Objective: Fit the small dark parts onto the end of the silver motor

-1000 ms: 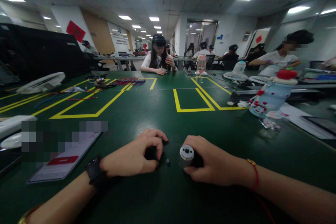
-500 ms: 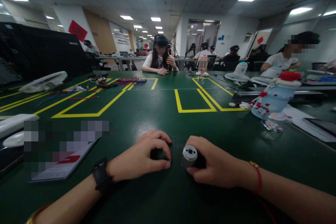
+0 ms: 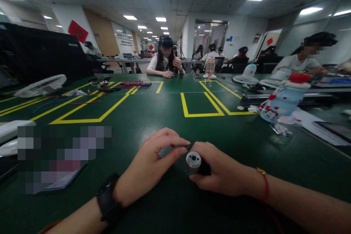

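My right hand (image 3: 221, 170) is wrapped round a silver cylindrical motor (image 3: 193, 168), which stands upright above the green tabletop. Its flat top end faces up and shows a dark centre hole with smaller holes beside it. Just left of the motor, my left hand (image 3: 157, 161) pinches with thumb and forefinger. A tiny dark thing shows at those fingertips, too small to name. The fingertips are close to the motor's upper rim; whether they touch it I cannot tell.
Yellow tape lines mark the green table (image 3: 148, 117). At left lie a phone-like slab (image 3: 60, 182), a white fan (image 3: 41, 86) and a bundle of red and blue wires (image 3: 134, 84). A light-blue bottle (image 3: 285, 98) stands at right. A person (image 3: 164, 60) sits opposite.
My left hand has moved right and away from me, bringing its pinched fingertips up to the motor's top. The right hand still holds the motor; the view has shifted slightly.
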The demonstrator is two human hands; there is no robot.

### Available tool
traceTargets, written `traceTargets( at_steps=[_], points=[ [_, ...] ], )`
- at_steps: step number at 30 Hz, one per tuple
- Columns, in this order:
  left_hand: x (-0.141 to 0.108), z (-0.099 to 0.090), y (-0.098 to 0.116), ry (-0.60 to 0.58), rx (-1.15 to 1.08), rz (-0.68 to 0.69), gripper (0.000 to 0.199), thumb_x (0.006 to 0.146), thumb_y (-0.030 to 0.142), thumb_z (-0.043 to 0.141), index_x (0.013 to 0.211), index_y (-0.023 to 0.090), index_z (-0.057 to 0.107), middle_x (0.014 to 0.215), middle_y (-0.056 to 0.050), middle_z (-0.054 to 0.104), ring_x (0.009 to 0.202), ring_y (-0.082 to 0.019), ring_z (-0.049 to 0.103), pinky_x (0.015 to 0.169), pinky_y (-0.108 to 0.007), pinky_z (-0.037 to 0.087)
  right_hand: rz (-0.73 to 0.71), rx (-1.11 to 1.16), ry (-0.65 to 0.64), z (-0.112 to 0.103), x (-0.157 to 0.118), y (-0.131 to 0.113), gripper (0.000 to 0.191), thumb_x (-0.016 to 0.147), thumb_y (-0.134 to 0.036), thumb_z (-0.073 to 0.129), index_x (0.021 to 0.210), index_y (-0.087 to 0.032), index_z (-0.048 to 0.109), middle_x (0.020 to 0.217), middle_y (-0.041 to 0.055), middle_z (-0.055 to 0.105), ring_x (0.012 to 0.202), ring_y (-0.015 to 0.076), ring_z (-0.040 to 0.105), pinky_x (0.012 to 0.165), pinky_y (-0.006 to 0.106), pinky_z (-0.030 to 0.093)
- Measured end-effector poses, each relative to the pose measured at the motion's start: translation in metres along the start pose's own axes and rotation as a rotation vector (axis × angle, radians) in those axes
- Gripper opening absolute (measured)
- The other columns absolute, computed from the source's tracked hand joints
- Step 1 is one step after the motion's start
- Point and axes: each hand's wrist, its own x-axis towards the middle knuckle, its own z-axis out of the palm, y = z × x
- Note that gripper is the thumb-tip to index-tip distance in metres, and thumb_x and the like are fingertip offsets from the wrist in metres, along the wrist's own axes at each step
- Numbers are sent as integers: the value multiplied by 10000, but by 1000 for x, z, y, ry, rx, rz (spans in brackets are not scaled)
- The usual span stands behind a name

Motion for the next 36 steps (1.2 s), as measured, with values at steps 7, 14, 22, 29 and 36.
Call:
traceTargets(
  at_steps=[7, 14, 22, 29, 36],
  points=[
    [1, 7, 7, -54, 55, 61, 179, 903, 111, 604, 959, 227, 727, 959, -19, 610, 892, -154, 588, 781, -280, 467, 6, -68, -13, 2, 1, 0, 265, 757, -250, 688, 963, -183, 535, 921, 35, 551, 783, 186, 476, 703, 327, 364],
    [0, 5, 10, -112, 27, 34, 195, 915, 120, 558, 994, 217, 706, 1012, -31, 611, 948, -168, 584, 839, -300, 464, -11, -56, -16, 2, 2, 1, 259, 764, -244, 682, 964, -187, 527, 935, 28, 547, 803, 185, 477, 713, 324, 359],
    [2, -8, -7, -22, -108, -271, 195, 938, 294, 534, 923, 208, 708, 899, -23, 681, 831, -189, 606, 754, -295, 453, 5, -7, -35, -5, 2, -3, 264, 755, -239, 690, 967, -192, 538, 956, 32, 573, 824, 187, 494, 754, 328, 378],
    [4, -11, -36, 100, -362, -532, 237, 894, 368, 590, 929, 166, 710, 774, -11, 635, 652, -139, 528, 607, -240, 395, 26, 5, -45, -6, 2, -3, 265, 760, -256, 697, 969, -194, 545, 953, 26, 574, 821, 184, 499, 761, 329, 380],
    [2, -10, -47, 168, -548, -572, 234, 882, 361, 625, 945, 152, 708, 777, -9, 605, 651, -116, 508, 616, -226, 391, 27, -11, -54, -8, 1, -5, 248, 787, -259, 683, 986, -194, 550, 966, 30, 579, 831, 185, 494, 772, 335, 377]
  ],
)
